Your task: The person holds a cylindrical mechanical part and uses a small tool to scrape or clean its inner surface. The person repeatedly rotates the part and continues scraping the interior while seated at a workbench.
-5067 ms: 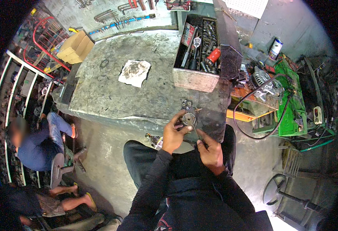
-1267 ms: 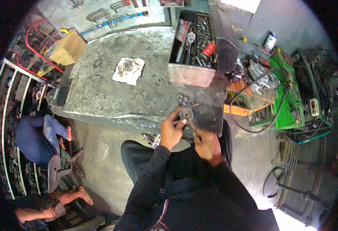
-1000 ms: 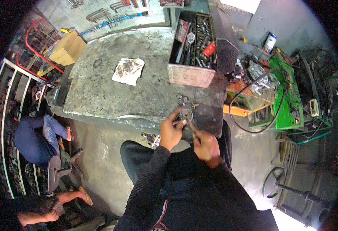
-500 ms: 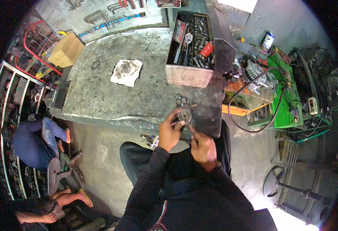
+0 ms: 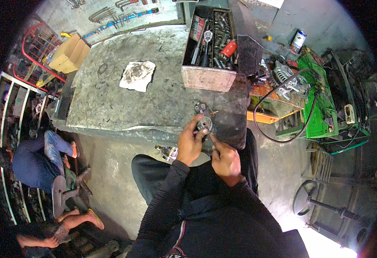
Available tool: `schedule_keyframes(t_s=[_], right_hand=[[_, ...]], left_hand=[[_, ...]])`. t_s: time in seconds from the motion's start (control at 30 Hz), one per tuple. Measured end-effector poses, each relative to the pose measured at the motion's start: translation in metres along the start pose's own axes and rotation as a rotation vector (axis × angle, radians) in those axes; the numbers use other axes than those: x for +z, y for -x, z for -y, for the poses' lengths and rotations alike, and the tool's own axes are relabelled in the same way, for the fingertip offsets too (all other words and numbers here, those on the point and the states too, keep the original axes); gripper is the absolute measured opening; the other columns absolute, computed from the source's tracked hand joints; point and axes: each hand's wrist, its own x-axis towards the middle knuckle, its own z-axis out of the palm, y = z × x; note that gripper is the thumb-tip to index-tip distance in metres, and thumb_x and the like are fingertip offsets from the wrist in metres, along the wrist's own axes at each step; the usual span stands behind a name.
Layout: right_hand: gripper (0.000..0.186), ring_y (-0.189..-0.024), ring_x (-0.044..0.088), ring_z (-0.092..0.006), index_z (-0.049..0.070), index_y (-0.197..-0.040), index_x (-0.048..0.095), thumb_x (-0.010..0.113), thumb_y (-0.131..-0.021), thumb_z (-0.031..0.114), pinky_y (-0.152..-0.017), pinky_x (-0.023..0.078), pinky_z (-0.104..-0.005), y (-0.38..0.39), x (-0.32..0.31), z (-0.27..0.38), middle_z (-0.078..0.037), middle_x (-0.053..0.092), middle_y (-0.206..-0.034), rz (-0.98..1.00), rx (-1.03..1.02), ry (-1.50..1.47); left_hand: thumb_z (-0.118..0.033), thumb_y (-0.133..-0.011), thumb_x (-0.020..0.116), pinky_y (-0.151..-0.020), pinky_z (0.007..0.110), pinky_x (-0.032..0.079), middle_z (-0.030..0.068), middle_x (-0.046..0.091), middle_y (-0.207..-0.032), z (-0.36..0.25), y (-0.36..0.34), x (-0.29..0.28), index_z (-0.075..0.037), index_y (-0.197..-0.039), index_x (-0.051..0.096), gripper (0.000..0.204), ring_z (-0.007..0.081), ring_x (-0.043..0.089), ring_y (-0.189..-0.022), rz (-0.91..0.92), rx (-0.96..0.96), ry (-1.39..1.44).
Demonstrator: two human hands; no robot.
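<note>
Near the front right edge of the workbench, my left hand [image 5: 190,146] is closed on a small round metal part [image 5: 205,125], which looks like a cup with a raised rim. Its thumb and fingers pinch the part's left side. My right hand [image 5: 227,164] is just to the right and nearer to me. Its index finger points out to the part's near edge, while the other fingers are curled in; whether they hold anything is hidden. Just beyond the part, a small dark piece with round holes [image 5: 200,107] lies on the bench.
The grey workbench [image 5: 94,99] carries a stained white cloth [image 5: 137,76] and a metal toolbox [image 5: 208,79] of sockets and ratchets. A cardboard box [image 5: 70,53] stands back left. An alternator [image 5: 285,77], a black hose [image 5: 259,129] and a green crate [image 5: 319,116] are right. Another person [image 5: 33,161] sits at left.
The whole view has shifted slightly, with the bench items sitting a little higher and farther left. My hands keep nearly the same hold, the right index finger still at the part's edge.
</note>
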Motion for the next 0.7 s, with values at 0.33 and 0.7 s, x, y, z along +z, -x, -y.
schedule_keyframes(t_s=[0.33,0.7], right_hand=[[0.054,-0.096,0.074,-0.0411,0.013,-0.143,0.066,0.062,-0.090,0.002,-0.083,0.060,-0.0494,-0.019,0.003,0.001,-0.025,0.074,-0.106,0.063,0.026,0.000],[0.052,-0.092,0.073,-0.0417,0.011,-0.140,0.067,0.065,-0.088,0.003,-0.081,0.060,-0.0487,-0.003,-0.004,-0.011,-0.024,0.073,-0.104,-0.022,-0.111,0.037]], left_hand=[[-0.011,-0.094,0.070,-0.096,0.042,0.056,0.0223,0.064,-0.141,-0.012,-0.003,-0.010,-0.006,-0.142,0.058,0.050,0.0424,0.066,-0.122,0.043,0.035,-0.067],[-0.010,-0.094,0.072,-0.093,0.043,0.056,0.0240,0.065,-0.138,-0.013,0.001,-0.007,-0.006,-0.142,0.056,0.051,0.0427,0.068,-0.117,0.041,0.080,-0.151]])
